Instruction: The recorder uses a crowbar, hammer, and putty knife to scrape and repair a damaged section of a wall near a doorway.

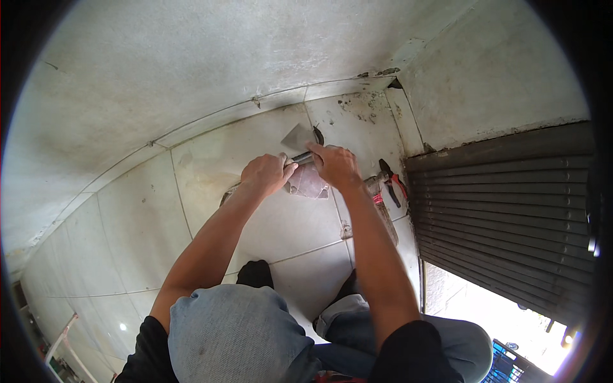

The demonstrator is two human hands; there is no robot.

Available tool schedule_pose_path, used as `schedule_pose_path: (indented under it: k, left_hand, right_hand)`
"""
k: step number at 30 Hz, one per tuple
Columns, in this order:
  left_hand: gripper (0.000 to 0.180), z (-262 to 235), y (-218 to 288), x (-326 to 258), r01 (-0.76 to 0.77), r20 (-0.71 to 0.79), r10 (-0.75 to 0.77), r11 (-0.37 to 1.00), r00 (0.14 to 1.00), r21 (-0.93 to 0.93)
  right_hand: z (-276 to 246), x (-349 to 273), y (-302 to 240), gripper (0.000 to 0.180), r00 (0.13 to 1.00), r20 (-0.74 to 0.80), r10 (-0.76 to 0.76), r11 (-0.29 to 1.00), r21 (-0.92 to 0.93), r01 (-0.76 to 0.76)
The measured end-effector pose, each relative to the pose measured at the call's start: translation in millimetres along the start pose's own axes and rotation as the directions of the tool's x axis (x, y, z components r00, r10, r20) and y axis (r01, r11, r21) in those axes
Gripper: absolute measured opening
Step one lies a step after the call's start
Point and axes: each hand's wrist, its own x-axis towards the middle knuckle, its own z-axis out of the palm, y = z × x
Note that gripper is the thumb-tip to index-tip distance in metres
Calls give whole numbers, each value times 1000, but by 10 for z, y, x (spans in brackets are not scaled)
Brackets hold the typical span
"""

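My left hand (pixel 263 173) and my right hand (pixel 337 167) are both closed on a short dark bar (pixel 301 157), one at each end. Just below the bar lies a reddish-brown sheet (pixel 308 184) with uneven edges that looks like sandpaper, partly covered by my fingers. A flat grey blade (pixel 297 137), like a putty knife's, shows beyond the bar. Next to it is a black curved piece (pixel 318 135); whether these join the bar I cannot tell. Something dark-edged (pixel 228 193) is mostly hidden behind my left wrist.
Pliers with red handles (pixel 398 185) and a hammer (pixel 383 217) lie right of my right forearm on the pale tiled floor (pixel 300 236). A pale wall (pixel 223 57) rises ahead. A dark slatted shutter (pixel 498 204) stands at the right, above a bright opening.
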Motion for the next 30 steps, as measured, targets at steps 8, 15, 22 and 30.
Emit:
schedule_pose_path:
  k: [8,15,22,30]
  left_hand:
    - [45,71,-56,9,-94,-57,94,996,994,-3]
    - [43,49,30,48,-115,-82,112,993,990,-31]
    - [41,432,-472,110,-69,-83,65,997,994,-40]
    - [53,-45,-161,-28,6,49,-5,1000,999,-18]
  right_hand:
    - [-720,362,434,29,998,51,48,979,-202,-37]
    - [-772,435,635,30,990,128,-58,990,-118,73]
    - [-930,502,145,32,856,516,-35,998,-28,58]
    - [-575,36,797,48,934,210,288,940,-249,-234]
